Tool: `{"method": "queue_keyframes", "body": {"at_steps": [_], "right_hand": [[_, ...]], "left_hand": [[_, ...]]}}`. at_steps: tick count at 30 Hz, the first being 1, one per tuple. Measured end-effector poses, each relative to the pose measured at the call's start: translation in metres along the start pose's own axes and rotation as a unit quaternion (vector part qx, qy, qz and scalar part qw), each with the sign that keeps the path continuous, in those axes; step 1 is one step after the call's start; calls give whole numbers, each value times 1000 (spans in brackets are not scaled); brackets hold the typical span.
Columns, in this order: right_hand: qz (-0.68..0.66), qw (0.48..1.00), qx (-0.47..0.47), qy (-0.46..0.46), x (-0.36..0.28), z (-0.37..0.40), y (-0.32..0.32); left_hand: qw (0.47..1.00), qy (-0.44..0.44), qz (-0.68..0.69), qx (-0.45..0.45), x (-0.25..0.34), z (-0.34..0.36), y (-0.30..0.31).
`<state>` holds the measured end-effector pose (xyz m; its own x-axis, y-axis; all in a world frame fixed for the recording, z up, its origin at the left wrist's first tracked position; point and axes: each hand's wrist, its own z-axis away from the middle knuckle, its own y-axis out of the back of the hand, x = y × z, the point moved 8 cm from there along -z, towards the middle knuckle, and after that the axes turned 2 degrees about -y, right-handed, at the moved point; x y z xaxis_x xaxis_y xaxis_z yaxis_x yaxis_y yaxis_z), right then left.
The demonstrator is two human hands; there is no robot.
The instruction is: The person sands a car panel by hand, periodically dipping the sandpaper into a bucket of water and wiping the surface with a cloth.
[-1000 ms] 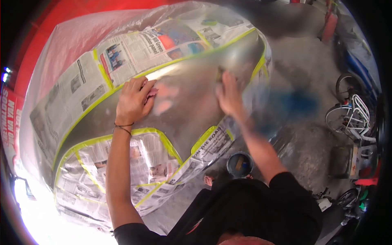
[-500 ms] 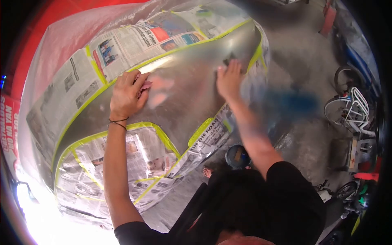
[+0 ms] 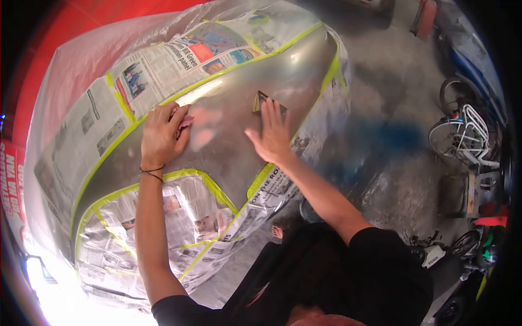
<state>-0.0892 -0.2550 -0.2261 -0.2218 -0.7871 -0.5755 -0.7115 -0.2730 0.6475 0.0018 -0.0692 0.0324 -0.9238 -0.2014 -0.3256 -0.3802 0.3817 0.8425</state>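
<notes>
Panel (image 3: 223, 144) is showing grey between newspaper (image 3: 163, 60) and yellow tape (image 3: 261, 181); your right hand (image 3: 273, 136) is lying spread, fingertips over a dark folded sheet (image 3: 261, 101) on that panel; your left hand (image 3: 159, 136) is gripping a pinkish cloth (image 3: 186, 122) beside the upper newspaper.

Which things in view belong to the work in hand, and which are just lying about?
Likely the work:
dark folded sheet under the right hand
crumpled pink piece in the left hand
grey surface
masking newspaper, yellow-green tape, clear plastic sheeting

Apparently just around:
white bicycle
red lettered sign
</notes>
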Motion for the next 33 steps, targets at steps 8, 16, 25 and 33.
{"method": "queue_keyframes", "body": {"at_steps": [8,16,25,33], "right_hand": [[55,996,36,-53,60,-45,13],[-9,999,-10,-50,36,-60,33],[55,996,16,69,73,-38,-15],[118,984,98,90,163,-151,-4]], "left_hand": [[1000,1,-2,4,-3,5,0],[999,8,31,-2,1,4,1],[997,-16,2,74,-22,29,-16],[994,28,-103,12,-17,29,-19]]}}
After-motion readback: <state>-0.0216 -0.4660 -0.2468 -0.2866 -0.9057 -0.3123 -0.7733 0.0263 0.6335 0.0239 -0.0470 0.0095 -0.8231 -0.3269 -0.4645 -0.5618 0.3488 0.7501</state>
